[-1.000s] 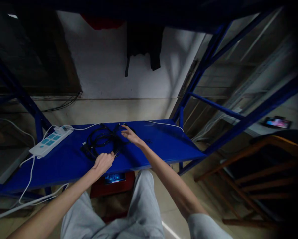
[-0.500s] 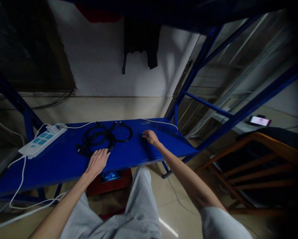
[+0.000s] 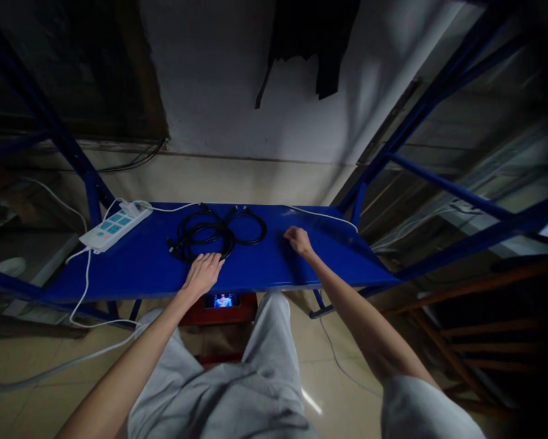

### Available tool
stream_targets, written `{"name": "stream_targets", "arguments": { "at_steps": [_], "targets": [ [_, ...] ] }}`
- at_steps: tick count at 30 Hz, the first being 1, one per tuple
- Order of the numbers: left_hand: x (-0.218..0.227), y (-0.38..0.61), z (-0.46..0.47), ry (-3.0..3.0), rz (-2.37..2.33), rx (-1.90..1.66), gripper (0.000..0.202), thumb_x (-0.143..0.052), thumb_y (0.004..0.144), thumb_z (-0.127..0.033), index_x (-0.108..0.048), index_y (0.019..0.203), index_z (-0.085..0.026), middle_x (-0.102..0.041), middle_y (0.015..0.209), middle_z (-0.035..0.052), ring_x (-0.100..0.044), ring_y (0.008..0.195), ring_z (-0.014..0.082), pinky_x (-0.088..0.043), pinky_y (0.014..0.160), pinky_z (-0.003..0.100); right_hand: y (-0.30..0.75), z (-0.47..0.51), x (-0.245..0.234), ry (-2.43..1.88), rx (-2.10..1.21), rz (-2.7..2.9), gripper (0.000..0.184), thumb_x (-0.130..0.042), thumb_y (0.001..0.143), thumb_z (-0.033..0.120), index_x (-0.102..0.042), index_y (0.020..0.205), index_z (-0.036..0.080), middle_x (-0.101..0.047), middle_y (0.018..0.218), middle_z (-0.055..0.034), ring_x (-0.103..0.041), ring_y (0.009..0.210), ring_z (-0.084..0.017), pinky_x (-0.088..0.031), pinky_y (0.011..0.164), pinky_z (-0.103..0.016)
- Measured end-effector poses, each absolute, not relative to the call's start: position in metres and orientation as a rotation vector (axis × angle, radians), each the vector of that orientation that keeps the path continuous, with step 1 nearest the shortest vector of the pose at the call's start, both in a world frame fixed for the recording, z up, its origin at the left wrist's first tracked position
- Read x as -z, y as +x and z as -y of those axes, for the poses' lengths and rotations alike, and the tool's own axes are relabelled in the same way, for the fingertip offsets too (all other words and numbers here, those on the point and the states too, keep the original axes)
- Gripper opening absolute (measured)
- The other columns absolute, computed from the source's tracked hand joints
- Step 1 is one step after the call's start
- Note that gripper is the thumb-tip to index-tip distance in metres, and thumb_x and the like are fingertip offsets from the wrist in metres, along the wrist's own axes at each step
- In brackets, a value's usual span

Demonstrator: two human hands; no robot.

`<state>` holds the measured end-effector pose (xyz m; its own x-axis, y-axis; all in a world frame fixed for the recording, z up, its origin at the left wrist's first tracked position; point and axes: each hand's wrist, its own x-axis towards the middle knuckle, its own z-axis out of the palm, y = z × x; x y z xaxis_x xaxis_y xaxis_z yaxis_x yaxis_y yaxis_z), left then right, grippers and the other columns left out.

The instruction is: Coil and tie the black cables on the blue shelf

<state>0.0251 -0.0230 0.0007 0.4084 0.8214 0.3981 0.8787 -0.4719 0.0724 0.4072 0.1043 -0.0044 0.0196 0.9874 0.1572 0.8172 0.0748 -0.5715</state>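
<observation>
Across blue tabletop, left hand touches black cables, right hand curls — grips unclear, power strip print unreadable.

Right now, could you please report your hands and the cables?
Left hand at near edge of black cables; right hand curled, contents unclear; power strip left of cables.

Dim room: white wall with cream lower band, blue metal frame, slatted wooden chair, red stool, pale tiled floor bearing one bright streak.

The left hand reaches forward, palm down. The right hand reaches out too, curled in.
</observation>
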Motion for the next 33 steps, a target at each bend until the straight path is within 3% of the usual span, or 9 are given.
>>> {"name": "stream_targets", "arguments": {
  "at_steps": [6,10,16,21,28,33],
  "targets": [
    [-0.003,0.023,0.024,-2.512,1.533,0.585,0.033,-0.031,0.108,-0.033,-0.06,0.102,-0.017,-0.07,0.092,0.0089,-0.064,0.088,0.0237,-0.041,0.085,0.038,0.401,-0.106,0.007,-1.591,-0.439,1.623,0.011,-0.06,0.079,0.028,-0.063,0.08,0.017,-0.067,0.076,-0.0056,-0.059,0.071,-0.018,-0.044,0.07,-0.028],
    [-0.003,0.023,0.023,-2.503,1.536,0.562,0.035,-0.03,0.108,-0.033,-0.06,0.099,-0.017,-0.069,0.089,0.0083,-0.063,0.086,0.0231,-0.04,0.084,0.037,0.396,-0.107,0.014,-1.461,-0.553,1.512,0.022,-0.061,0.079,0.036,-0.066,0.088,0.017,-0.065,0.076,-0.0056,-0.056,0.068,-0.017,-0.046,0.069,-0.029],
    [-0.001,0.023,0.022,-2.495,1.509,0.566,0.035,-0.03,0.108,-0.033,-0.061,0.104,-0.016,-0.07,0.092,0.0091,-0.064,0.087,0.0225,-0.04,0.085,0.037,0.393,-0.112,0.013,-1.357,-0.692,1.43,0.035,-0.07,0.078,0.051,-0.068,0.085,0.017,-0.066,0.076,-0.0083,-0.057,0.068,-0.018,-0.05,0.066,-0.033],
    [-0.001,0.022,0.022,-2.487,1.49,0.577,0.034,-0.032,0.108,-0.033,-0.061,0.101,-0.016,-0.069,0.088,0.0085,-0.062,0.085,0.0228,-0.04,0.081,0.037,0.393,-0.113,0.001,-1.264,-0.692,1.356,0.031,-0.072,0.075,0.046,-0.069,0.09,0.019,-0.069,0.086,-0.0082,-0.06,0.071,-0.017,-0.05,0.066,-0.03],
    [0.004,0.021,0.023,-2.424,1.448,0.647,0.033,-0.036,0.107,-0.031,-0.064,0.109,-0.015,-0.069,0.096,0.0114,-0.062,0.09,0.0245,-0.042,0.083,0.038,0.385,-0.108,-0.025,-1.197,-0.656,1.333,0.031,-0.068,0.076,0.039,-0.07,0.098,0.017,-0.063,0.07,-0.0016,-0.054,0.059,-0.013,-0.041,0.055,-0.024],
    [0.007,0.021,0.023,-2.43,1.415,0.651,0.035,-0.035,0.106,-0.029,-0.065,0.114,-0.014,-0.069,0.099,0.0125,-0.063,0.091,0.0245,-0.043,0.084,0.039,0.366,-0.108,-0.046,-1.139,-0.612,1.342,0.026,-0.068,0.076,0.04,-0.068,0.087,0.016,-0.061,0.073,-0.0017,-0.056,0.06,-0.012,-0.045,0.06,-0.025]
  ]
}}
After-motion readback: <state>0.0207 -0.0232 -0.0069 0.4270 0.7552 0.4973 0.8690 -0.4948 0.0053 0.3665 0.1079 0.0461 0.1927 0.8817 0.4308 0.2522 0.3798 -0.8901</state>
